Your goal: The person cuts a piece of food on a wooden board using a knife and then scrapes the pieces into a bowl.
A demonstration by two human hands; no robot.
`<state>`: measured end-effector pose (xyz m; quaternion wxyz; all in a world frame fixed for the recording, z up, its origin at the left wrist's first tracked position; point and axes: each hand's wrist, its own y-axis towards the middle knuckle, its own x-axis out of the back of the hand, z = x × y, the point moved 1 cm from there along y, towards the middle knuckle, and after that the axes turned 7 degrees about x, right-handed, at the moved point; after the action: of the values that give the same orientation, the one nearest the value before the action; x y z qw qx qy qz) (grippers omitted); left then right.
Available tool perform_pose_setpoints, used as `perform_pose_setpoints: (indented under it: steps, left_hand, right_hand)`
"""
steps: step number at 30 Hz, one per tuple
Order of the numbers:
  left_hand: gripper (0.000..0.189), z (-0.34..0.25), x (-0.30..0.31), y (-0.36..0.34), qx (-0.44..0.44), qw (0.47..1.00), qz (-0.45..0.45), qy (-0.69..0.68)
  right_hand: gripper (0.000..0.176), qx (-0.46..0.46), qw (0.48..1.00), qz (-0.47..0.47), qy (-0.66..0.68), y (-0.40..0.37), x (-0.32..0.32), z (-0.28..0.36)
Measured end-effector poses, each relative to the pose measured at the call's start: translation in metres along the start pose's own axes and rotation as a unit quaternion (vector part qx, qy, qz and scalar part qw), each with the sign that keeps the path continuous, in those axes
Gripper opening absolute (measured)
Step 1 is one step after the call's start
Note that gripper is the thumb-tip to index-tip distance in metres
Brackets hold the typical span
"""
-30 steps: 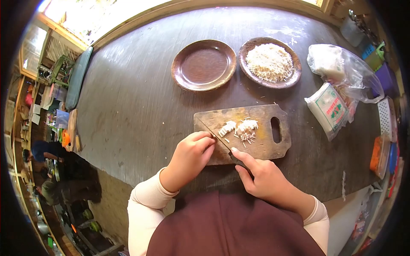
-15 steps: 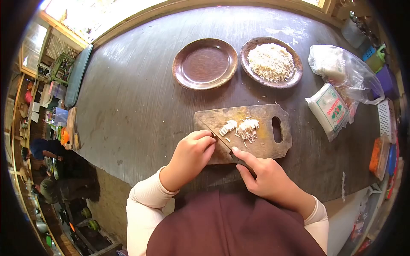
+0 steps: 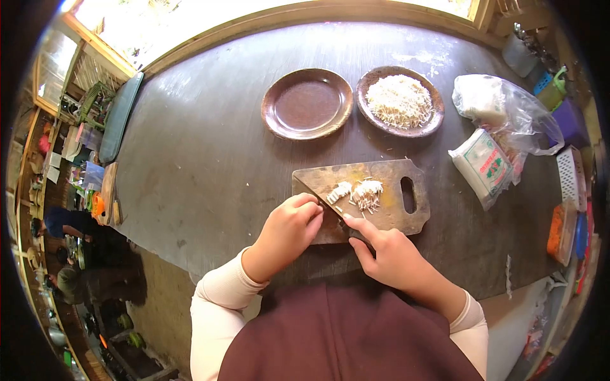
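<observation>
R hand (image 3: 394,257): fingers closed round the hdl of the knife (image 3: 333,208), index finger stretched along toward the blade. Blade lies diag over the L part of the chopping board (image 3: 395,213), tip end toward the board's upper L corner. Hdl is mostly hidden by the hand.

L hand (image 3: 286,225): fingers curled in and bunched at the blade, over the board's L side. Can't tell what's pinched, if anything; contact pt is hidden.

On the board, just R of the blade: 2 small heaps of white pcs. L heap (image 3: 339,192) = chunkier bits, R heap (image 3: 368,195) = thin sticks, w/ a few loose bits near. Yellow stain above them. Slot hdl of the board is at its R end.

Past the board, on the table (image 3: 203,171): brown plate (image 3: 274,105) on the L, speckled plate (image 3: 363,101) just beside it on the R w/ a mound of white shreds (image 3: 400,101).

R of the plates: clear plastic bag (image 3: 537,120) w/ white stuff inside; white packet (image 3: 484,166) w/ red + green print, tilted, at its lower L.

Far R edge: white perforated basket (image 3: 570,173), box w/ orange contents (image 3: 562,233). Far L: dark green tray (image 3: 119,117) at the table edge, person in dark blue top (image 3: 62,222) beyond.
</observation>
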<state>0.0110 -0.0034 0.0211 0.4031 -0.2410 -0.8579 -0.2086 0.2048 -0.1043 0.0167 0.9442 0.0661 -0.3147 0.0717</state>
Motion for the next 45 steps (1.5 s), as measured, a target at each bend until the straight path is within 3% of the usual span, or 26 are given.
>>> perform_pose_setpoints:
  steps: [14, 28, 45]
  left_hand:
    - [0.010, -0.002, 0.003, -0.002, 0.009, 1.000, 0.009, -0.009]
    - [0.008, 0.000, 0.000, -0.001, -0.004, 1.000, 0.004, -0.010]
    - [0.009, 0.003, 0.000, -0.004, 0.003, 1.000, -0.008, -0.030]
  right_hand:
    - [0.040, 0.055, 0.998, -0.014, 0.018, -0.006, -0.003, -0.003]
    - [0.037, -0.016, 1.000, 0.011, -0.009, 0.001, 0.002, 0.006]
    - [0.037, -0.001, 0.999, 0.001, 0.049, 0.000, 0.008, 0.007]
